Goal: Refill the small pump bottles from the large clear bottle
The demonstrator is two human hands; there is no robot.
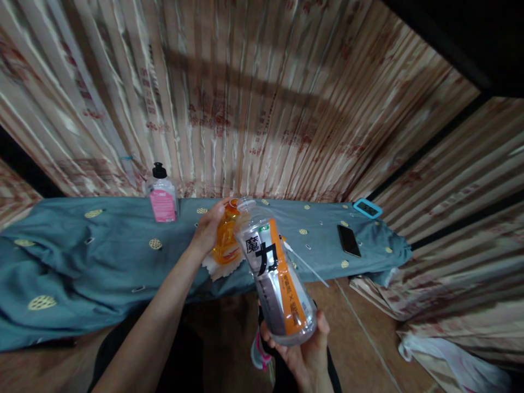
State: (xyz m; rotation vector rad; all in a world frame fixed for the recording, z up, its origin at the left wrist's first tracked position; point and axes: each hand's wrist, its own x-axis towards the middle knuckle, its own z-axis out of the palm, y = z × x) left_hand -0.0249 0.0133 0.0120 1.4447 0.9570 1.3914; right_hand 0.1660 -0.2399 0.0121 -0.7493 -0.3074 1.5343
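My left hand is wrapped round a squat bottle of amber liquid, which stands on a light scalloped cloth. In my right hand is a large clear plastic drink bottle with a silver and orange label, gripped near its base. The drink bottle leans to the left, its mouth right beside the top of the amber bottle; whether the two touch, I cannot tell. Behind it lies a white pump head with a thin tube, partly hidden and jutting over the table's front edge.
A clear bottle with a pink label and black cap stands at the back left of the cloth-covered table. On the right lie a dark phone and a blue-framed device. A pleated curtain hangs behind.
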